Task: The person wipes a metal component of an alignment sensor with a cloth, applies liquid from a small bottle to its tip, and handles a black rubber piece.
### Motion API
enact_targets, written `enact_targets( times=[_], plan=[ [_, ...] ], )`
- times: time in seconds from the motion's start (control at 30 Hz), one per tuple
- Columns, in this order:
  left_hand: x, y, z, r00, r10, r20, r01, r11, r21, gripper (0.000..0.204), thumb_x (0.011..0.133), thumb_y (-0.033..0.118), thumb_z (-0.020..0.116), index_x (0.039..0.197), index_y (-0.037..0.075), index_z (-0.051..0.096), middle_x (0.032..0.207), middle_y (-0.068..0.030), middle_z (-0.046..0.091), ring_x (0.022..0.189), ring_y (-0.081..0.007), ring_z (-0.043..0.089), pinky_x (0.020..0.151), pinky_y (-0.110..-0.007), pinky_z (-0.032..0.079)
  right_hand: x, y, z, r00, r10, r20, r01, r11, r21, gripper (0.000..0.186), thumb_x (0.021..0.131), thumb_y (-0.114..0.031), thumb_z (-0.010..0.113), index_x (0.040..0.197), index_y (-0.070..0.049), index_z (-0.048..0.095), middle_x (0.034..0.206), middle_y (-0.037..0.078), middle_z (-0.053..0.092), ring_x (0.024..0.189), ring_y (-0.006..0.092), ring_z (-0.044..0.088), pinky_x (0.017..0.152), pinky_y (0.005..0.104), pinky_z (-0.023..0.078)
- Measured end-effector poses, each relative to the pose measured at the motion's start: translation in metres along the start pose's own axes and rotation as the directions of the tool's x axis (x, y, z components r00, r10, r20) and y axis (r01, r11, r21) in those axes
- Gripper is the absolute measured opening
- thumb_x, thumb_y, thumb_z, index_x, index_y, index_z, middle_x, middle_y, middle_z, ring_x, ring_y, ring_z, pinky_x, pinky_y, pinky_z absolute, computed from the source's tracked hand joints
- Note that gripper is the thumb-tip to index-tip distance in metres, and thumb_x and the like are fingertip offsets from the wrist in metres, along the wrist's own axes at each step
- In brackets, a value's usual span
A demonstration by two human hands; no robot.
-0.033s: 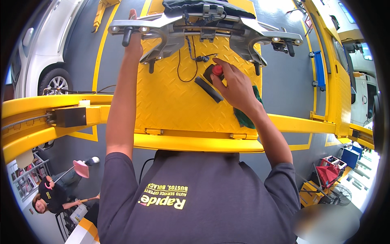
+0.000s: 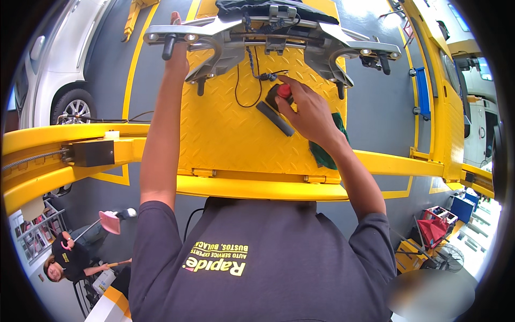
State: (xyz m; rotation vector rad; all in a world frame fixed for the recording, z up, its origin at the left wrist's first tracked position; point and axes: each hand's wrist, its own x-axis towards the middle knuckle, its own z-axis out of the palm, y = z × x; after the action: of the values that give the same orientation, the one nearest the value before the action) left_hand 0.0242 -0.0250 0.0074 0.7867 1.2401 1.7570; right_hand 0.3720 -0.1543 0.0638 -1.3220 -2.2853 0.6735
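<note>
the step in hand looks like handling the red-topped black block (image 2: 272, 97) — right hand (image 2: 310, 110) pinching it on the yellow plate (image 2: 225, 134). the left hand (image 2: 181, 60) (mostly hidden, grip unclear) is at the metal frame's (image 2: 222, 27) left end — next calls for steady fingers beside the wiring (image 2: 266, 77).

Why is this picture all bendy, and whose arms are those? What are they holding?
A wide fisheye camera worn on the head looks down, so straight edges curve. There's no robot, just a person with two bare hands. The left hand is at a grey metal frame, partly hidden, so its hold is unclear. The right hand holds a small black block with a red knob. On the yellow tread plate lie a dark bar, a thin cable and a green cloth.
</note>
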Motion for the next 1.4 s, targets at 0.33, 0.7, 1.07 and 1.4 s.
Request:
enact_targets(
  times=[0.33,0.7,1.07,1.4],
  plan=[
    [-0.064,0.024,-0.005,0.998,-0.043,-0.047,0.060,0.871,0.487,0.056,0.109,0.045,0.055,0.141,-0.001,0.054,0.135,-0.0128,0.060,0.126,-0.0229,0.057,0.108,-0.038,0.043,0.005,-0.001,0.008,0.994,0.022,0.107,-0.038,0.988,0.148,0.064,0.100,-0.038,0.070,0.152,-0.007,0.051,0.136,0.022,0.065,0.125,0.0407,0.062,0.105,0.0456,0.051],
    [-0.234,0.079,0.067,0.968,0.103,0.230,-0.169,0.941,0.293,0.015,0.101,0.011,0.061,0.114,0.003,0.060,0.108,-0.0062,0.062,0.097,-0.0128,0.061,0.088,-0.025,0.049,-0.064,0.092,-0.027,0.818,0.374,-0.437,-0.357,0.926,0.123,0.035,0.102,-0.035,0.067,0.118,-0.005,0.067,0.095,0.015,0.075,0.088,0.0372,0.073,0.082,0.0483,0.057],
    [-0.255,-0.086,0.230,0.777,-0.485,0.402,0.546,0.837,-0.045,0.085,0.101,0.063,0.063,0.150,-0.003,0.042,0.146,-0.0166,0.051,0.139,-0.0241,0.049,0.117,-0.035,0.041,-0.038,0.120,-0.019,0.758,0.512,-0.405,-0.570,0.821,-0.028,0.042,0.104,-0.047,0.061,0.106,-0.005,0.065,0.089,0.020,0.077,0.089,0.0426,0.075,0.076,0.0524,0.056],
    [-0.232,-0.018,0.259,0.776,-0.436,0.457,-0.328,0.339,0.882,0.036,0.103,0.036,0.065,0.114,0.003,0.071,0.112,-0.0203,0.073,0.107,-0.0336,0.073,0.087,-0.043,0.058,-0.045,0.126,-0.004,0.748,0.452,-0.486,-0.509,0.860,0.017,0.032,0.103,-0.033,0.061,0.104,-0.001,0.060,0.090,0.023,0.075,0.081,0.0434,0.074,0.071,0.0532,0.057]
  ],
)
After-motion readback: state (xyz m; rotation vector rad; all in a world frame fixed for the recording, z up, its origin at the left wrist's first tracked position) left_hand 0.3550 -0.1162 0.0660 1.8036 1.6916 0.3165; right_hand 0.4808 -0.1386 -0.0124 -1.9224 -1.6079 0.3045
